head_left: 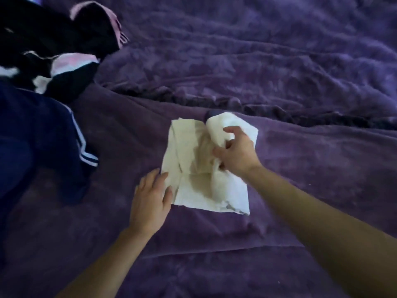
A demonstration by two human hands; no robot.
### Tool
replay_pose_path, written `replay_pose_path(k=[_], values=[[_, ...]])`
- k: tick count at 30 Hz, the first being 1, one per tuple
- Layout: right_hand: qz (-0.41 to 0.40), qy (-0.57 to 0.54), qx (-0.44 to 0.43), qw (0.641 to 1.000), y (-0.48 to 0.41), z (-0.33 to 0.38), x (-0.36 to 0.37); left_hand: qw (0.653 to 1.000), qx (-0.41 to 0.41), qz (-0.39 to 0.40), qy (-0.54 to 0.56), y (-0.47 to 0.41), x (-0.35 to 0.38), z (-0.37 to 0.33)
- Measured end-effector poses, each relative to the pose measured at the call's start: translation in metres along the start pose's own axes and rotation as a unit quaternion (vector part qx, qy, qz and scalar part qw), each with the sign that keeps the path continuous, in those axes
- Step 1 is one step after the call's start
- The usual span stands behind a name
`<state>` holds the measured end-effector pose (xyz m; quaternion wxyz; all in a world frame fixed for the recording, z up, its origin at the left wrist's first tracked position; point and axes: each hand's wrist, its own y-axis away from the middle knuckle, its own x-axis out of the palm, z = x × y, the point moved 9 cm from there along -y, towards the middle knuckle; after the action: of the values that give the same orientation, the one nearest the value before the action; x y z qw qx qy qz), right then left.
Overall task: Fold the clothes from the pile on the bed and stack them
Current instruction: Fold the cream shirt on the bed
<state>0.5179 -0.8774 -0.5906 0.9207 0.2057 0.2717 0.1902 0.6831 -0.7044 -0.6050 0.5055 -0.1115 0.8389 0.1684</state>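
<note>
Head view, 1 frame, some motion blur.

Work surface: purple blanket (290, 61) covering the bed, wrinkled, with a ridge of folds running across the middle of the view.

White garment (193, 168): lies on the blanket at centre, partly folded into a rough rectangle. The near and left edges lie flat. The right-hand and far portions are bunched and raised. A small dark blue patch (209, 115) shows at its far edge; I cannot tell what it is.

Left hand (150, 198): palm down, fingers straight and together, holding nothing. The fingertips touch the garment's near-left edge and the rest of the hand lies over the blanket.

Right hand (236, 153): over the garment's right half, fingers and thumb curled into the raised fabric, gripping a fold of it. The blur hides the exact pinch point.

Pile of clothes (53, 46): far left corner, well apart from the white garment. It holds black, pink and white pieces, heaped and unfolded.

Navy garment (38, 136): left edge of the view, just in front of the pile, with white side stripes. It lies spread on the blanket, and neither hand touches it.
</note>
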Motion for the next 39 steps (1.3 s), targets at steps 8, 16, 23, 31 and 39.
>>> replay_pose_path(k=[8,16,23,31,39], values=[[0.080,0.096,-0.021,0.992,0.003,-0.008,0.132,0.997,-0.043,-0.052,0.039,0.028,-0.008,0.067],[-0.008,0.527,-0.277,0.803,-0.030,0.005,0.057,0.977,0.206,0.021,-0.056,-0.031,0.042,-0.038],[-0.019,0.573,-0.096,0.813,-0.094,-0.047,-0.005,0.953,0.216,0.133,-0.168,-0.068,0.081,-0.011],[0.043,0.585,-0.265,0.765,0.081,-0.093,0.067,0.922,0.280,0.140,-0.228,0.003,0.090,-0.024],[0.008,0.513,-0.189,0.837,0.059,-0.103,0.063,0.938,0.215,0.113,-0.248,-0.008,0.094,-0.030]])
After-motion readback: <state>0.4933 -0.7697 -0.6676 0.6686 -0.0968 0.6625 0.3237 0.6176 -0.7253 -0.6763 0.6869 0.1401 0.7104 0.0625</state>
